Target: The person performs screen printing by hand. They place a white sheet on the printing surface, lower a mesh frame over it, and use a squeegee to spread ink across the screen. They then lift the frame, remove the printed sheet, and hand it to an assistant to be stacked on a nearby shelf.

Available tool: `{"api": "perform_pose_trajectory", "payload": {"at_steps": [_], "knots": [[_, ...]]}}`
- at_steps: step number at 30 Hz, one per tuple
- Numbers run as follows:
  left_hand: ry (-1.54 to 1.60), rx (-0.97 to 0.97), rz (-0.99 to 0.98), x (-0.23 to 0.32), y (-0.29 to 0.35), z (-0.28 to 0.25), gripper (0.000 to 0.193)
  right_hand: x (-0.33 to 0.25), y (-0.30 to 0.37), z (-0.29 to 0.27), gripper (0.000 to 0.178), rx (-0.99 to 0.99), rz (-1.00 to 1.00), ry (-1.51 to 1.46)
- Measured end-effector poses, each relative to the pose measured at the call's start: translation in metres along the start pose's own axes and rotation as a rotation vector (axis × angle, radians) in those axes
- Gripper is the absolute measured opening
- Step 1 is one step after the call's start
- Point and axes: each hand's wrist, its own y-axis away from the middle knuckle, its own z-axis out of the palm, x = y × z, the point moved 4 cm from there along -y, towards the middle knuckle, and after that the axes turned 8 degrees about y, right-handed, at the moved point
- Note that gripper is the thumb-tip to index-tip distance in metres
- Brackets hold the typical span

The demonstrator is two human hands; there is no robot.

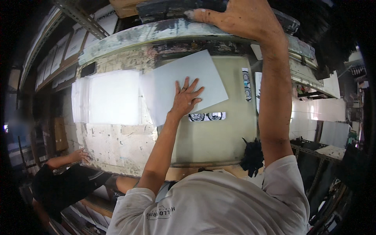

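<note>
My left hand (186, 100) lies with its fingers spread on a pale sheet (207, 78). The sheet sits askew, partly over a yellowish-green board (213, 143) and partly toward a stack of white sheets (113, 98) on the left. Below the sheet's lower edge, a printed strip (206, 116) with dark round patterns shows on the board. A second, upright strip (246, 84) is near the board's right edge. My right hand (250, 19) reaches far forward, above a paint-stained long bar (164, 29). Its thumb stretches left; the other fingers are cut off by the upper edge.
A dark phone-like object (88, 69) lies at the worn table's (125, 147) far left. A black crumpled glove or cloth (252, 156) is by the board's near right corner. Another person's hand (80, 156) is at the left edge. Shelves (58, 58) stand far left.
</note>
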Motion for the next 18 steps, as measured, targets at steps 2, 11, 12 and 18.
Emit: {"api": "perform_pose_trajectory", "payload": {"at_steps": [2,11,12,18], "knots": [[0.024,-0.031,0.082,0.006,-0.02,0.017,0.051,0.005,-0.009,0.007,0.054,0.009,-0.039,-0.043],[0.05,-0.145,0.225,0.043,-0.042,0.048,0.05,0.004,-0.003,0.01,0.047,0.108,-0.095,0.007],[0.059,-0.155,0.238,0.047,-0.043,0.05,0.05,0.013,-0.008,0.013,0.047,0.101,-0.084,0.001],[0.054,-0.149,0.194,0.051,-0.035,0.052,0.051,0.016,-0.018,0.026,0.044,0.057,-0.082,-0.021]]}}
